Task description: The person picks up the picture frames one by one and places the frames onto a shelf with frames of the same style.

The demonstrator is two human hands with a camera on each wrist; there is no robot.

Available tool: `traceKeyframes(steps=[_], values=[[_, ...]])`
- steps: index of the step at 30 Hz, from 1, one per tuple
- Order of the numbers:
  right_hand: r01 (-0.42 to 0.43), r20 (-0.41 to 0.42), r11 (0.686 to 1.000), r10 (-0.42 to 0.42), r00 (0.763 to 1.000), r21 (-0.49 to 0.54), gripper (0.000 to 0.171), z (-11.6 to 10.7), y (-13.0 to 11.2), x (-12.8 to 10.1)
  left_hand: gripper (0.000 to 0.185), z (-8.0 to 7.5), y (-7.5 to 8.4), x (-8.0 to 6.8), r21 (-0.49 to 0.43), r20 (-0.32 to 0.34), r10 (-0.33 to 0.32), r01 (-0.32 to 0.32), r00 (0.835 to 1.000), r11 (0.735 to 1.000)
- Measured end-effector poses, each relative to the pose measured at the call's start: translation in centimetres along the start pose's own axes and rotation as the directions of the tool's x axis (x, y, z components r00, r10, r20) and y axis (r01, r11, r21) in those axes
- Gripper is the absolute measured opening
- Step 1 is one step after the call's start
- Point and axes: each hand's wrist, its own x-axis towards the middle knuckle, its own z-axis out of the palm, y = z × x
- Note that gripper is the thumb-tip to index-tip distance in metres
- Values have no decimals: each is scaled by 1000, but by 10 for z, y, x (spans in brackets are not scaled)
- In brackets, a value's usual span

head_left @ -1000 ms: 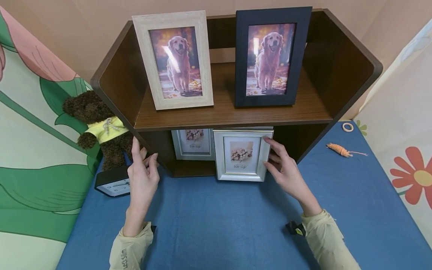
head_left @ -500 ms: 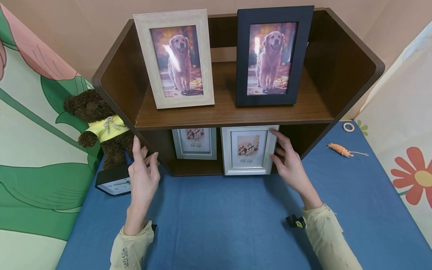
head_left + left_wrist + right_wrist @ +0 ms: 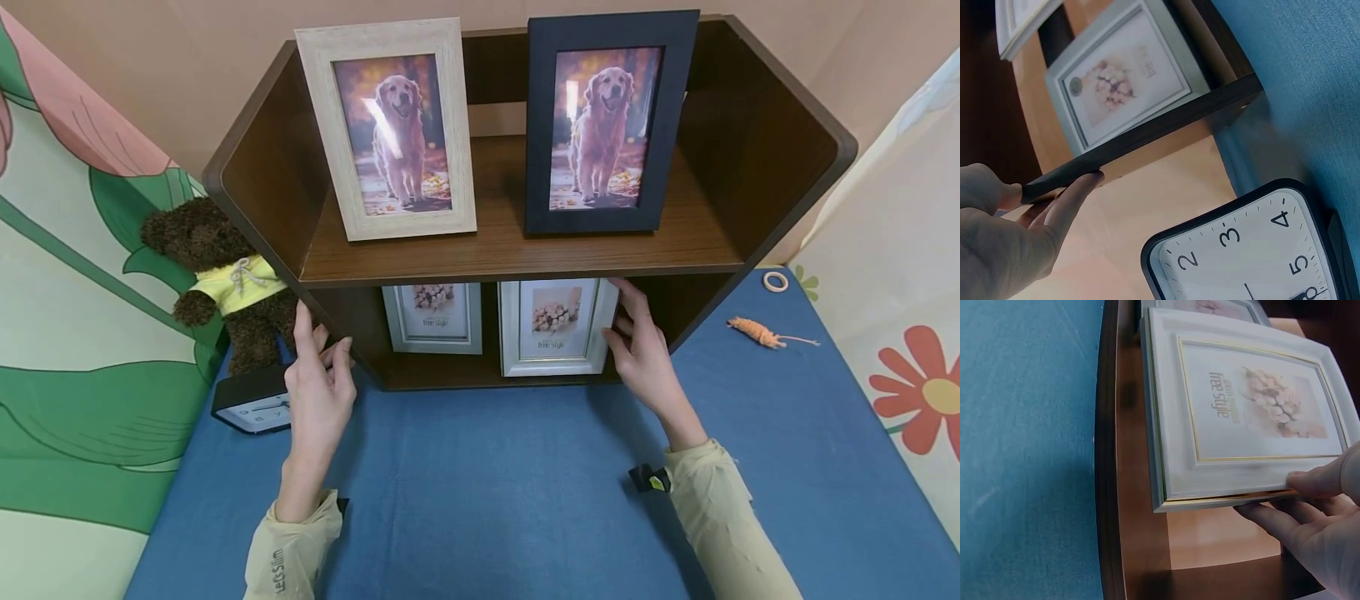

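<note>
**Silver frame pushed back into the lower shelf**

Since a second ago the silver picture frame (image 3: 556, 327) has gone from standing out on the blue cloth in front of the shelf unit to standing inside the lower compartment, at centre frame in the head view, just beside a matching second frame (image 3: 432, 317) to its left. The right hand (image 3: 640, 354) has followed it inward; its forearm runs up from the lower right, wrist bent a little, and its grip is a light pinch on the frame's right edge, thumb on the front moulding and fingers (image 3: 1272, 515) behind, as the right wrist view shows. The frame stands upright on the lower shelf board.

The left hand (image 3: 318, 379) has not shifted: at lower left of centre, its forearm rises almost vertically, fingers pointing up. Its grip clasps the dark front edge of the wooden shelf unit (image 3: 262, 167), thumb on one face and fingers on the other.

On the upper shelf stand a pale wood frame (image 3: 387, 129) and a dark navy frame (image 3: 606, 123), each with a dog photograph. At left sit a brown teddy bear (image 3: 217, 279) and a black clock (image 3: 251, 404) on the blue table (image 3: 510, 483).
</note>
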Motion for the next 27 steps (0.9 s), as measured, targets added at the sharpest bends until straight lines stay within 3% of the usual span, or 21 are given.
traceKeyframes(steps=[8, 21, 27], values=[[-73, 0, 997, 73, 997, -21, 70, -1, 5, 8, 74, 0, 1, -2, -4, 2, -2, 2, 1000, 1000], [-116, 1, 993, 116, 993, 7, 66, 2, 15, 18, 74, 2, -3, 0, 3, 3, 12, -12, 1000, 1000], [-80, 2, 997, 80, 997, -8, 63, 6, 20, 18, 74, 1, -1, -1, 0, -9, 2, -2, 1000, 1000]])
